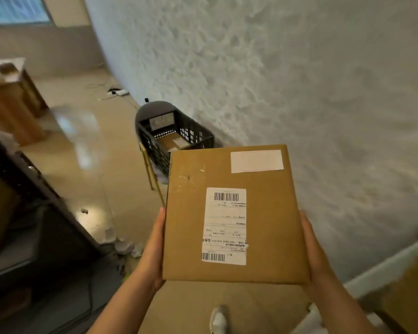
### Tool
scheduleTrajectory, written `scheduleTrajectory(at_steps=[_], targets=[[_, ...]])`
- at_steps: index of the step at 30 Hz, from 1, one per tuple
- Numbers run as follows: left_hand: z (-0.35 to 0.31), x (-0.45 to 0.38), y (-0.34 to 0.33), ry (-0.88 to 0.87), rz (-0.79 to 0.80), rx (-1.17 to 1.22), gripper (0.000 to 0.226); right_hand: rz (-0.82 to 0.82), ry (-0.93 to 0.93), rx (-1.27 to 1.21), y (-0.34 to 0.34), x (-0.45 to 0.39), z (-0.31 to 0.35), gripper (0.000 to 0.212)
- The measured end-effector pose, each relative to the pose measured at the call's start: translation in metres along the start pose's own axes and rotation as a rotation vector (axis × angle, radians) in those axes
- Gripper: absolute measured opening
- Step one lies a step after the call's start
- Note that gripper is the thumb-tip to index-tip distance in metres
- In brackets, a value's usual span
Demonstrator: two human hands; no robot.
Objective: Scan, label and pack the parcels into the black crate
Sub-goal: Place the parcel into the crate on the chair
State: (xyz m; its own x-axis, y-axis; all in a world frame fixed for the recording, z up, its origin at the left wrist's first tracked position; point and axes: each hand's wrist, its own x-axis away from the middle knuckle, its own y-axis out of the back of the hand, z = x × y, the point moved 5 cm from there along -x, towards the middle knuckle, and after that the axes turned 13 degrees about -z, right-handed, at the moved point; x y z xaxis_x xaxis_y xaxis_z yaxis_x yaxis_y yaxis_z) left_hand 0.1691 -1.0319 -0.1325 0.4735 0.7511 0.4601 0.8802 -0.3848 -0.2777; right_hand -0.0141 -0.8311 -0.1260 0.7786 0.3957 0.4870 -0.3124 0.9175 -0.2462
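- Both hands, left [155, 249] and right [315, 251], are clamping the parcel [232, 213] by its side edges, fingers hidden underneath, so curl is unclear.
- Parcel is hanging mid-air, well short of the crate [176, 138].
- Risk: flat-palm hold slipping, corner catching the crate rim.
- Crate is sitting on a chair, already holding one parcel (possibly more).

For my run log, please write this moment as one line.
step: carrying to crate | parcel: labelled, held flat | left hand: on left edge | right hand: on right edge | black crate: ahead on chair, a parcel inside
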Motion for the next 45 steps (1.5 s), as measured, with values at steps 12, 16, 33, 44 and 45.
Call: scheduleTrajectory(at_steps=[12, 16, 33, 44, 45], targets=[[-0.092, -0.231, 0.03, -0.025, -0.241, 0.028, 0.065, 0.15, -0.084, 0.213, -0.211, -0.234, 0.026, 0.065], [-0.118, -0.308, 0.029, -0.012, -0.258, 0.052, 0.062, 0.16, -0.103, 0.26, -0.266, -0.302, 0.036, 0.061], [-0.199, -0.651, 0.021, 0.128, -0.394, -0.19, 0.061, -0.037, 0.055, 0.566, -0.461, -0.603, 0.076, 0.034], [-0.185, -0.815, -0.011, 0.301, -0.608, -0.229, 0.048, 0.135, -0.076, 0.846, -0.551, -0.793, 0.047, 0.046], [-0.181, -0.83, -0.016, 0.301, -0.633, -0.234, 0.051, 0.144, -0.101, 0.866, -0.56, -0.812, 0.044, 0.045]])
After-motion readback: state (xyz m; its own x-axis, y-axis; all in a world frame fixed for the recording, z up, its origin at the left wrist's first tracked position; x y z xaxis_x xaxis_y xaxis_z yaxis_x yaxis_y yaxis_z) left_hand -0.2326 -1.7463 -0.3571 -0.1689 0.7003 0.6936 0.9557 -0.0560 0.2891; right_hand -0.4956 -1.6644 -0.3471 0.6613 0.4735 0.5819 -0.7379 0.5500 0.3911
